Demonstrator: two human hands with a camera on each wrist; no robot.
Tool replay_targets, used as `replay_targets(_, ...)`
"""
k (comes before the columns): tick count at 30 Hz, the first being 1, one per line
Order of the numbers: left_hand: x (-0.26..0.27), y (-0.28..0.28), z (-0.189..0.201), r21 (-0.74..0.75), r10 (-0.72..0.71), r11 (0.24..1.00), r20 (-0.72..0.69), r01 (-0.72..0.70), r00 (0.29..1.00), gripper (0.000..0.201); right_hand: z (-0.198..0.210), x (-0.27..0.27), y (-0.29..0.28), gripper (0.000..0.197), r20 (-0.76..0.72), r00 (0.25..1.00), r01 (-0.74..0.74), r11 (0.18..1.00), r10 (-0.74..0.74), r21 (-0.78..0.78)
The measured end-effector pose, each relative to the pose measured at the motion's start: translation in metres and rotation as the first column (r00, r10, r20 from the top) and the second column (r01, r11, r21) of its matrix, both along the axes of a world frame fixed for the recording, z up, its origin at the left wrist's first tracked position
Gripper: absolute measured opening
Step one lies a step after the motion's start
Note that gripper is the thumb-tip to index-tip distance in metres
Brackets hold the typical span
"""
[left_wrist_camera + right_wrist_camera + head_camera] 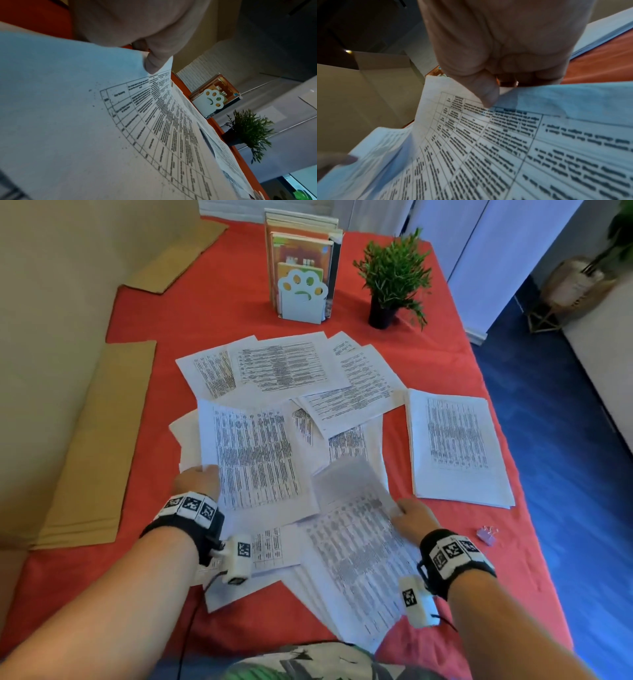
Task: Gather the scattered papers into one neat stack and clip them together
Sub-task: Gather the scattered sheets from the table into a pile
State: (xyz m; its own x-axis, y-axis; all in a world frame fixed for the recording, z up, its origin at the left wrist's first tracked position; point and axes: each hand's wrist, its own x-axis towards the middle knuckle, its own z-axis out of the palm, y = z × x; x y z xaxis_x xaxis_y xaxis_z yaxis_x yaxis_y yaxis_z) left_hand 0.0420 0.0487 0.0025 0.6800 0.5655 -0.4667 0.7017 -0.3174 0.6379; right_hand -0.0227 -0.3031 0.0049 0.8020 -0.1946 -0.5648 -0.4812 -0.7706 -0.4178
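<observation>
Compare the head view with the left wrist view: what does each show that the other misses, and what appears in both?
Head view only: the right hand gripping a lifted sheet, the separate neat pile, the purple binder clip, the cardboard sheets.

Left wrist view only: the left thumb pressed on the sheet's corner, with the printed table's grid lines distinct.

Both: the left hand, its held sheet, the paw-shaped bookend, the potted plant, the red cloth.
</observation>
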Motion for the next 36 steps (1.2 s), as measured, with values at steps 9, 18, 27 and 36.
replay_targets(9,0.016,-0.016,-0.007,0.106,-0.132,0.984,-0.101,0.143,0.986,0.027,-0.007,-0.016,0.011,0.021,-0.033,0.992,-0.117,0.985,0.122,0.123)
replay_targets(18,0.029,-0.019,-0.012,0.222,-0.198,0.943,-0.219,0.246,0.956,0.029,0.005,-0.001,-0.023,0.017,0.053,0.998,-0.028,0.996,0.032,-0.081)
replay_targets(27,0.031,-0.029,-0.013,0.264,-0.257,0.915,-0.206,0.306,0.944,0.035,0.014,0.011,-0.041,0.036,0.188,0.932,0.252,0.928,-0.309,0.275)
replay_targets(36,-0.037,-0.033,-0.018,0.125,-0.393,0.917,0.127,0.378,0.911,0.016,0.005,0.048,0.023,0.015,0.222,0.918,0.229,0.898,-0.327,0.376)
